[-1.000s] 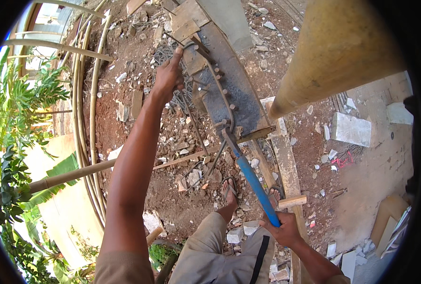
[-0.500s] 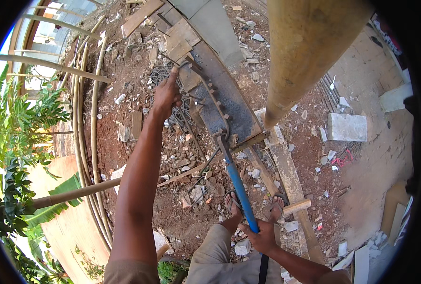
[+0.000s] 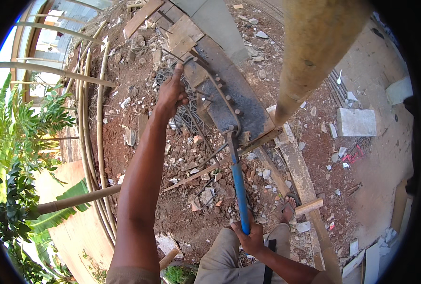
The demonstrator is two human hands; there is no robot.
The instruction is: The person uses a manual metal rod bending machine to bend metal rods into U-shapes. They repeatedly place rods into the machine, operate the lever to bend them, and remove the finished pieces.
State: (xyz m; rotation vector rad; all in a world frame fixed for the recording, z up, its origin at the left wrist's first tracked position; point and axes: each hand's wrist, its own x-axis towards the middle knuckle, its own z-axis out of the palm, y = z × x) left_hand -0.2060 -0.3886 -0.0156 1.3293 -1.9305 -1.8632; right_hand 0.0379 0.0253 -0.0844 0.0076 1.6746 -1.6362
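- Left hand (image 3: 171, 94) closed around the free end of the steel rod (image 3: 220, 92), which curves between the pegs on the dark bending desk (image 3: 248, 102); grip of the fingers tight on the rod, thumb pointing up.
- Right hand (image 3: 249, 235) wrapped fully around the lower end of the blue lever (image 3: 239, 189), whose head sits on the rod at the near edge of the desk.
- Risk, as a judgement: lever head slipping off the rod under load, caused by shallow engagement at the pegs; sudden swing of the handle toward the legs.
- Risk: rod springing back or twisting, caused by uneven pull; pinch hazard for the left fingers close to the pegs.
- Risk: loss of footing on loose rubble (image 3: 205, 189), with a sandalled foot (image 3: 288, 208) just beside a plank (image 3: 295, 170).
- Compared with the frame half a second earlier: lever handle nearer vertical in view, right hand lower and closer to the trousers, left hand at the same place on the rod, bend in the rod more pronounced.
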